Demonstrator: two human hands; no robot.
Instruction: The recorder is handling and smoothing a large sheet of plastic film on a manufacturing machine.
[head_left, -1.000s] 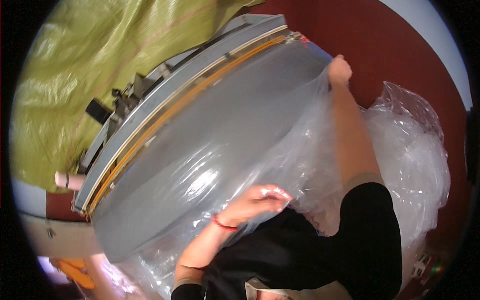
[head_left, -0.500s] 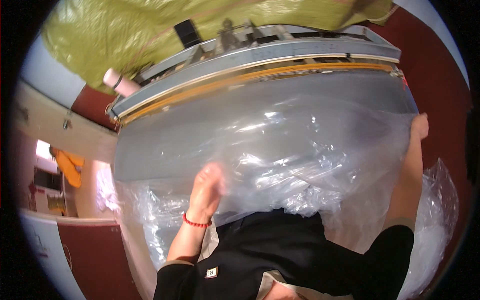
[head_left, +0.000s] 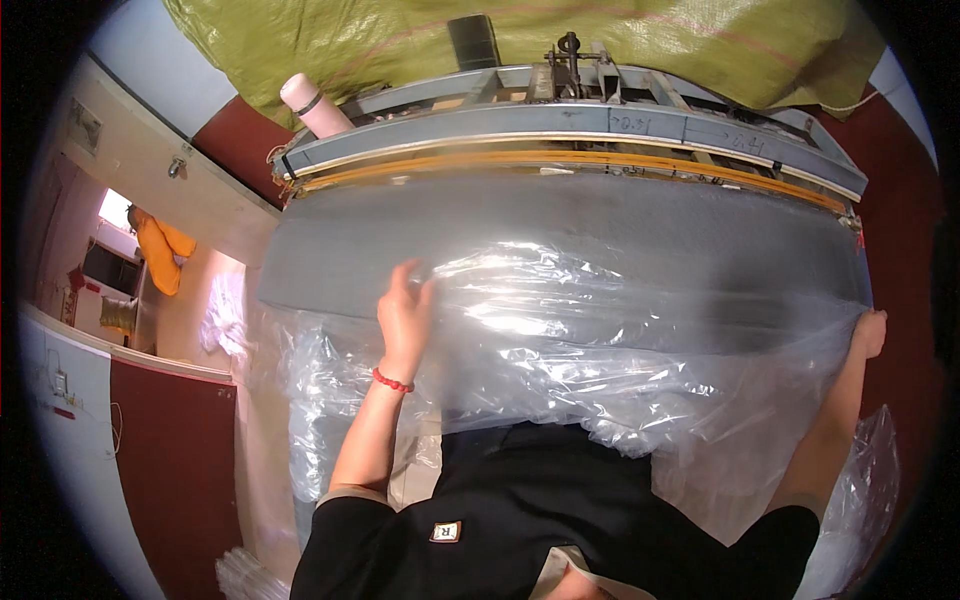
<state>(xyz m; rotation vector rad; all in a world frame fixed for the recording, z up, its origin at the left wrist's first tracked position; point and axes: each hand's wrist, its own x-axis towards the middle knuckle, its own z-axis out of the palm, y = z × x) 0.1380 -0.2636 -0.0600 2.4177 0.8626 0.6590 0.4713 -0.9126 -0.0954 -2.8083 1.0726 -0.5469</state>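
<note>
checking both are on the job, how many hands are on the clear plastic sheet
2. The left hand lies on the clear plastic sheet near its left side; the right hand grips its far right edge.

We wore a black short-sleeved shirt (head_left: 560, 520) with a small square badge (head_left: 445, 531) on the chest, and a red beaded bracelet (head_left: 392, 381) around our left wrist.

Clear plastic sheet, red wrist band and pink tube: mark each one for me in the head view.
clear plastic sheet (head_left: 620, 330), head view, on the shiny stretch lying over the grey surface.
red wrist band (head_left: 392, 381), head view, on the beads across the left wrist.
pink tube (head_left: 313, 105), head view, on its upper side.
</note>
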